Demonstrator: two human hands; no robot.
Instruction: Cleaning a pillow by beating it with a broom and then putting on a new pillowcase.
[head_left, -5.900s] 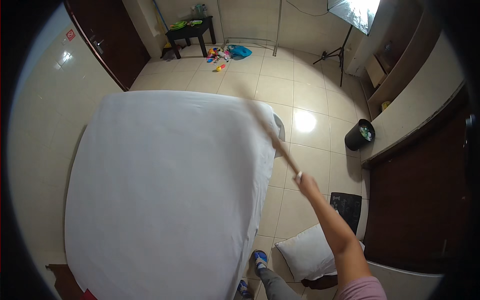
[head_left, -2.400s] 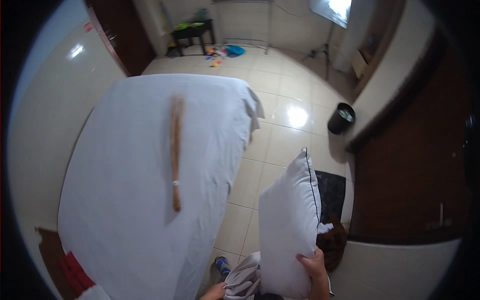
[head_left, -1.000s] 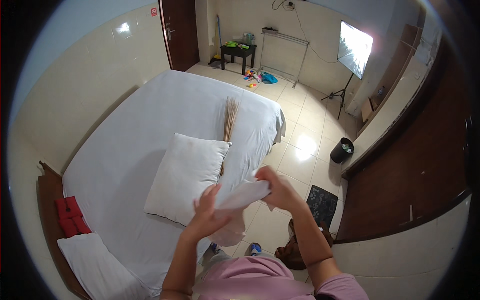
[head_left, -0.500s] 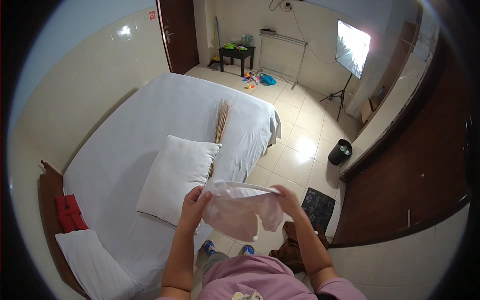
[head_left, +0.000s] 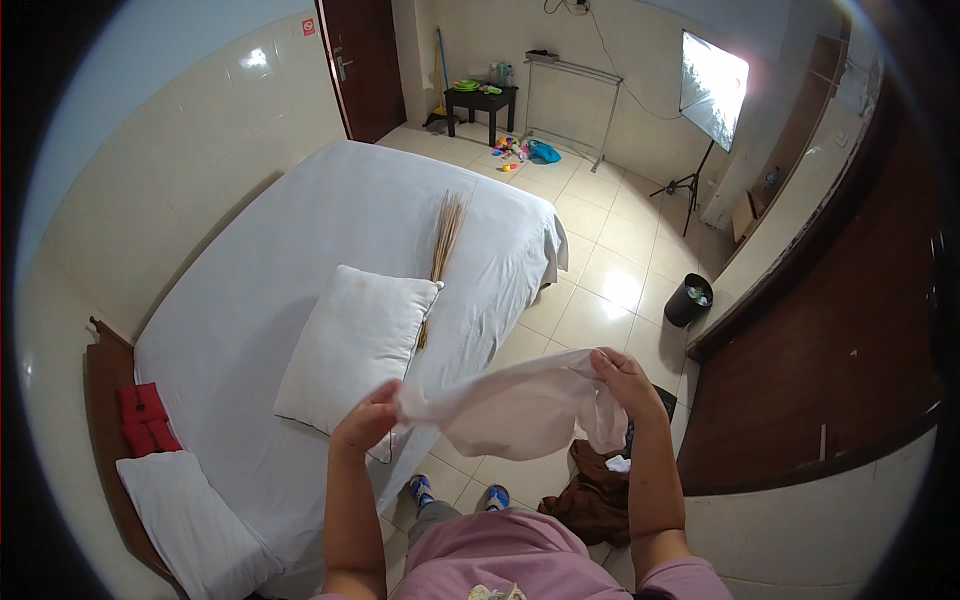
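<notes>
Cloth [head_left: 515, 415], thin, sagging, left hand [head_left: 368, 418] and right hand [head_left: 624, 380] clamped on its ends, plump squarish pillow [head_left: 355, 345]

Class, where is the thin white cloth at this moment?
In the head view, the white cloth hangs below centre between the left hand and right hand, to the right of the nearest pillow.

Strong light was thrown by the lamp [head_left: 714, 90], glare was mirrored on the floor [head_left: 618, 290], and edges were bowed toward black corners.
</notes>
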